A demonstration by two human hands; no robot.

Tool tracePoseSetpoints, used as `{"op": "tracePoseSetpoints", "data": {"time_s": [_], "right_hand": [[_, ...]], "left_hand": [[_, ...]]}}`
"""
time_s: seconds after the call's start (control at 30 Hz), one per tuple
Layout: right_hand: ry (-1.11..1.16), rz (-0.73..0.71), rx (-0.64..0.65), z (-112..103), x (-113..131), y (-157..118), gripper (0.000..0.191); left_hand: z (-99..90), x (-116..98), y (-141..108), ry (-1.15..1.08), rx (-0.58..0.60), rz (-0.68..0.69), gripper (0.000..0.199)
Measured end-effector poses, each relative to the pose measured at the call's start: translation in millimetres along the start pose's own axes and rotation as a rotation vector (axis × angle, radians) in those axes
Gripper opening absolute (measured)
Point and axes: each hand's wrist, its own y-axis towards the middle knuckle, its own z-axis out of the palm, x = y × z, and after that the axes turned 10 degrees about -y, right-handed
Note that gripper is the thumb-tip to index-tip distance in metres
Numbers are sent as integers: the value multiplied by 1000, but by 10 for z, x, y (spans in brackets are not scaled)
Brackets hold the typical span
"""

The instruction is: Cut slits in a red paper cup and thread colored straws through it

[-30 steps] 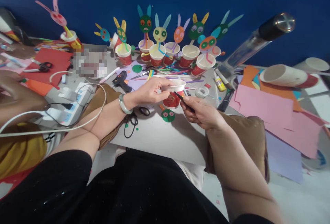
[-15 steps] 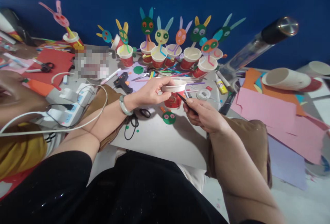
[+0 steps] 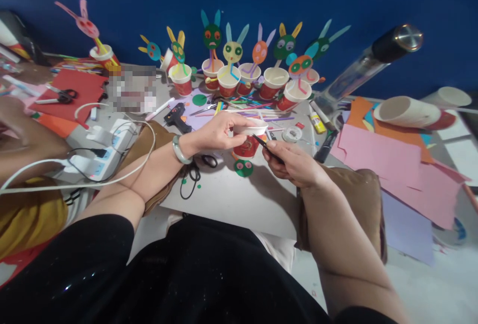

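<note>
My left hand (image 3: 230,132) grips a red and white paper cup (image 3: 244,149) at its rim, thumb on the near side and fingers over the far side. In my right hand (image 3: 289,162) is a slim black pointed tool (image 3: 267,147). Its tip points left at the cup's side, close to the wall; whether it touches I cannot tell. Just below the cup a green paper face (image 3: 243,168) with pink eyes lies on the white table (image 3: 239,204). To the left of it are black-handled scissors or a loop (image 3: 209,161) and a black cord (image 3: 191,184).
Several paper cups with rabbit-like paper figures (image 3: 229,80) stand along the blue wall. A black glue gun (image 3: 177,117) and a white power strip (image 3: 112,152) sit left. At right are a tall bottle (image 3: 358,72) and pink paper (image 3: 381,155). Another person's arm (image 3: 26,140) is at far left.
The cup is slightly lower and tilted, nearer the green face. The tool's tip has moved slightly left with my right hand. The whole view has shifted a little.
</note>
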Motion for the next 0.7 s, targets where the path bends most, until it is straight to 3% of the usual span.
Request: {"op": "tracePoseSetpoints", "data": {"time_s": [0.2, 0.7], "right_hand": [[-21, 1, 8, 7, 15, -13, 55], [-29, 29, 20, -4, -3, -9, 58]], "left_hand": [[-39, -41, 0, -1, 56, -24, 49], [-46, -41, -3, -31, 63, -13, 47]]}}
